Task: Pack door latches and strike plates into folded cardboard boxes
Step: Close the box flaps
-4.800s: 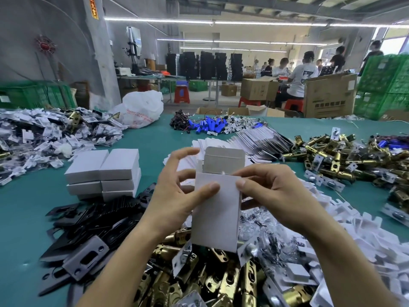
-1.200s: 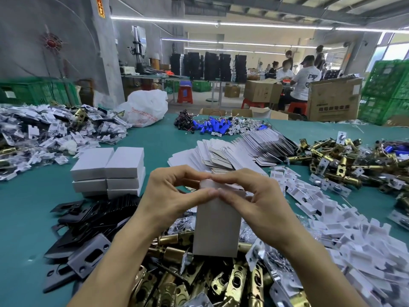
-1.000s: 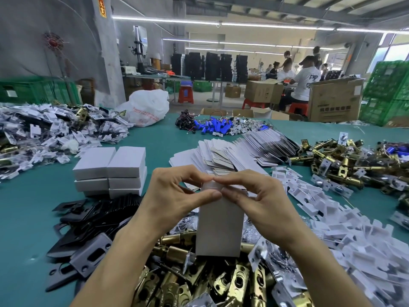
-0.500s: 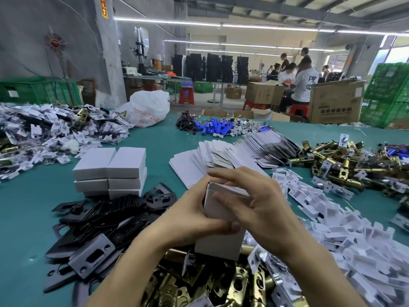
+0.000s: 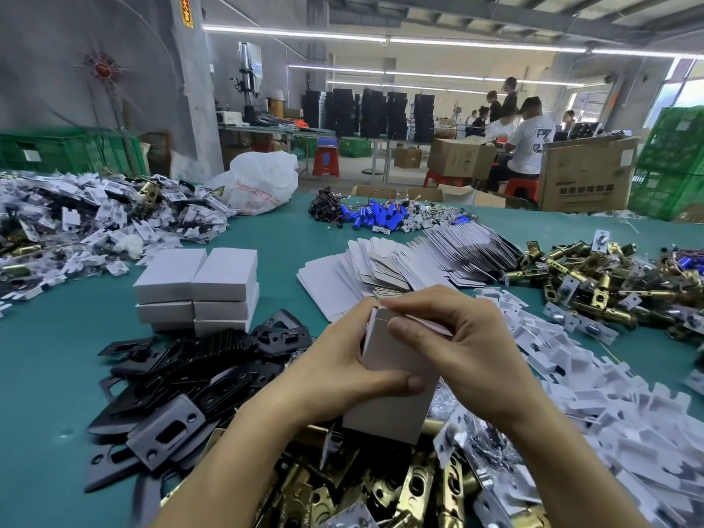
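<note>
Teal bench (image 5: 49, 356) heaped with parts: the left grip (image 5: 343, 375) wraps the box (image 5: 384, 421) just above the latches (image 5: 419, 485); the right grip (image 5: 468, 348) pinches its top flap (image 5: 377, 320). Pushed crooked, that flap could crease or miss its slot, leaving the box unclosed.

Grey wall (image 5: 57, 78) left; strip lights (image 5: 289, 33) overhead; green crates (image 5: 674, 161), red stools (image 5: 325, 161), cartons (image 5: 586, 181) behind; window (image 5: 691, 95) far right.

The box's (image 5: 396, 356) top flap, open a few seconds ago, is now folded shut. The left hand (image 5: 339, 371) no longer pinches the top edge. It now wraps the box's side, thumb across the front, and the right hand (image 5: 476, 348) now curls over the closed top.
</note>
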Tool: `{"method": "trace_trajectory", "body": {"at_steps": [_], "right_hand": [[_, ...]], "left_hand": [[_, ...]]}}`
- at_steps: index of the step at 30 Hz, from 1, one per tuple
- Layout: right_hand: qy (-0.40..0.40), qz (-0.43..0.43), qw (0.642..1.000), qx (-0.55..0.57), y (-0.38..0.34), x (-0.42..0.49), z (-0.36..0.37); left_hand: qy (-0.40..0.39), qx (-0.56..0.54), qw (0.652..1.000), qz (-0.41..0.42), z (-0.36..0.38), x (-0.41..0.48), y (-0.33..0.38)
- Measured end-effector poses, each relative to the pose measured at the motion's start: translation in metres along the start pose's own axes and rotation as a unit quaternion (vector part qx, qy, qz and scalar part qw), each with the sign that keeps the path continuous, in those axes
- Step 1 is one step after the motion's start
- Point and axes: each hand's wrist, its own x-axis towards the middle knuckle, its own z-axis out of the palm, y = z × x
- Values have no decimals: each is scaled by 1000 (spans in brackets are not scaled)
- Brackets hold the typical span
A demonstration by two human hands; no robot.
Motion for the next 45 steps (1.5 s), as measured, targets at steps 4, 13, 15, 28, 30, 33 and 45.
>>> {"method": "trace_trajectory", "body": {"at_steps": [4, 13, 15, 28, 30, 33, 45], "right_hand": [[0, 0, 999, -33, -1, 0, -7], [57, 78, 995, -31, 7, 1, -9], [59, 84, 993, -54, 7, 1, -9], [0, 63, 992, -110, 5, 0, -13], [6, 65, 993, -97, 6, 0, -12], [24, 58, 994, -92, 8, -1, -8], [-39, 114, 990, -78, 9, -2, -14]], "left_hand": [[-1, 4, 1000, 0, -1, -1, -1], [121, 143, 982, 16, 5, -1, 12], [84, 288, 954, 6, 14, -3, 17], [96, 336, 936, -44, 35, -6, 22], [98, 315, 942, -55, 33, -5, 21], [107, 295, 947, -66, 28, -4, 20], [154, 261, 953, -12, 23, -6, 24]]}}
